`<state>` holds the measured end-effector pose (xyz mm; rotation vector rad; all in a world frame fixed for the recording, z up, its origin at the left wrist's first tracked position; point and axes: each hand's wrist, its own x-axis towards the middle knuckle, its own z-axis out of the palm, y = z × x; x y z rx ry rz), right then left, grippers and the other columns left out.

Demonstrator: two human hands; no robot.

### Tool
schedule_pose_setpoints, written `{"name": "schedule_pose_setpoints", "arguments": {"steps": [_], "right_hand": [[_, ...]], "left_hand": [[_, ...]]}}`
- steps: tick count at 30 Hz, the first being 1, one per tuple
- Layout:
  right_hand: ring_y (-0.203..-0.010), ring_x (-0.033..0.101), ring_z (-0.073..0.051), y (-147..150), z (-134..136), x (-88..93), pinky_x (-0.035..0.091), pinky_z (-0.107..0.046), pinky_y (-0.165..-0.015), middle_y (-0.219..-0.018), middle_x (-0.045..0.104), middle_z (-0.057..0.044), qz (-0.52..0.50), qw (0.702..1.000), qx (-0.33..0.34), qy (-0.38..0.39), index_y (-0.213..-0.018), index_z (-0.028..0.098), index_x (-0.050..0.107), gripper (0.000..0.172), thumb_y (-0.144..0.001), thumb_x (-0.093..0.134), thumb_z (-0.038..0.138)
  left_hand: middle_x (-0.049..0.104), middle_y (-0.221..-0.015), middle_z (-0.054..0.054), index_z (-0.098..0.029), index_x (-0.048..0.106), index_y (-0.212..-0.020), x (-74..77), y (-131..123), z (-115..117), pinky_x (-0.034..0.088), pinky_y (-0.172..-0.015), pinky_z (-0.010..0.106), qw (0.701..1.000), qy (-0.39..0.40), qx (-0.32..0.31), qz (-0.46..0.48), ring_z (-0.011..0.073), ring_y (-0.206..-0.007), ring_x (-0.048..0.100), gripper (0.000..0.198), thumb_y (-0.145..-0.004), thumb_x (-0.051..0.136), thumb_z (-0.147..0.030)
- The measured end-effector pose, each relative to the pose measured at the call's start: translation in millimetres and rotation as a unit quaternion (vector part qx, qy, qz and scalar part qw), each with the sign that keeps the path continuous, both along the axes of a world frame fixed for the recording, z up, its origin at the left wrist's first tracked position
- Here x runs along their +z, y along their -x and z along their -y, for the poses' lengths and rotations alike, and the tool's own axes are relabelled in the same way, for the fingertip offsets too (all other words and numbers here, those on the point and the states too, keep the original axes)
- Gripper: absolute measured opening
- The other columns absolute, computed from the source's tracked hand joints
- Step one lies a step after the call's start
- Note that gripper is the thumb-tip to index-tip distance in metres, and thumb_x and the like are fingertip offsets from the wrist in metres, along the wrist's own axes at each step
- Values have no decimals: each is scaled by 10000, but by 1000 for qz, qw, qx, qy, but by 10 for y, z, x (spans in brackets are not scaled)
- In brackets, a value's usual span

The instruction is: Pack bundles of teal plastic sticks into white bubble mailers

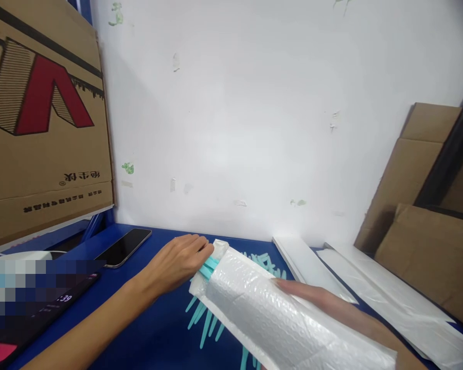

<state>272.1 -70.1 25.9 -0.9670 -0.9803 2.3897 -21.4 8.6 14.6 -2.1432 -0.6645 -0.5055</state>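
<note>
A white bubble mailer [262,303] lies slanted across the front, its opening toward the left. My right hand [303,290] holds it from the far side and from beneath, mostly hidden behind it. At the opening, my left hand [183,259] is closed on several thin teal sticks [208,268], which are partly inside the mailer. More loose teal sticks [206,326] stick out on the table below the mailer, and another pile of teal sticks [268,263] shows behind it.
On the blue table [146,329], a dark phone [124,247] lies at the left, with another lit phone [50,308] nearer me. White mailers [389,293] and a long white strip [308,267] lie at the right. Cardboard boxes [46,169] flank both sides; a white wall [231,118] stands behind.
</note>
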Motion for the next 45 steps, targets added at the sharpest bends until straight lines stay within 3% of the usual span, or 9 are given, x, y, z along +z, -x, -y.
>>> {"name": "schedule_pose_setpoints", "arguments": {"steps": [4,8,15,20,27,33,36,40,45], "right_hand": [[-909,728,-274,65,-6,-24,538,-361,-859,-970,734,-194,3,1000,9,3,-1304,22,571,739,-919,472,644],[-890,729,-263,103,0,-20,541,-358,-859,-914,739,-147,2,1000,15,6,-1308,53,571,727,-892,528,648],[-906,722,-235,102,5,-33,534,-325,-873,-892,727,-119,-18,1000,-3,11,-1287,48,579,601,-928,552,529],[-881,730,-252,96,0,-72,543,-330,-835,-866,729,-127,-27,999,13,16,-1303,40,563,653,-948,471,580],[-887,738,-216,76,36,22,547,-288,-828,-968,742,-174,-15,1000,17,1,-1343,40,535,650,-978,425,567],[-901,738,-227,91,47,29,550,-297,-829,-881,744,-136,-16,1000,14,-20,-1324,62,562,620,-981,423,560],[-895,739,-214,96,40,17,547,-272,-821,-843,739,-124,-20,999,31,-21,-1317,53,568,627,-984,410,560],[-854,741,-197,76,13,-12,550,-257,-783,-889,744,-130,-25,999,36,-18,-1326,52,558,636,-977,415,565],[-982,722,-243,27,-33,-92,534,-303,-869,-953,727,-157,-52,998,40,-18,-1325,28,537,678,-953,445,587]], "left_hand": [[584,-749,25,-176,533,-843,35,3,7,421,-543,307,999,-12,24,-45,183,-616,550,250,-842,449,60],[613,-787,33,-176,524,-863,72,-8,17,427,-554,290,996,-46,13,-69,176,-649,580,272,-822,442,80],[551,-668,-32,-183,515,-887,102,-2,57,335,-482,287,995,-67,-4,-77,145,-507,508,255,-848,452,61],[600,-705,-10,-189,517,-871,152,-7,102,338,-516,294,996,-47,23,-76,162,-546,550,265,-800,499,66],[612,-750,9,-200,512,-864,170,-74,169,331,-530,302,992,37,89,-83,198,-601,585,324,-714,539,86],[612,-781,30,-194,540,-867,162,-142,235,379,-565,311,991,40,110,-67,214,-645,600,265,-760,547,49],[624,-781,54,-192,560,-853,166,-170,260,416,-606,346,988,40,148,-22,241,-670,612,96,-880,534,-104],[629,-688,64,-178,583,-819,171,-169,258,441,-609,382,984,43,170,36,270,-641,634,274,-987,440,-340],[565,-609,21,-186,566,-782,155,-144,234,347,-475,298,983,70,154,70,219,-539,581,255,-988,434,-258]]}}
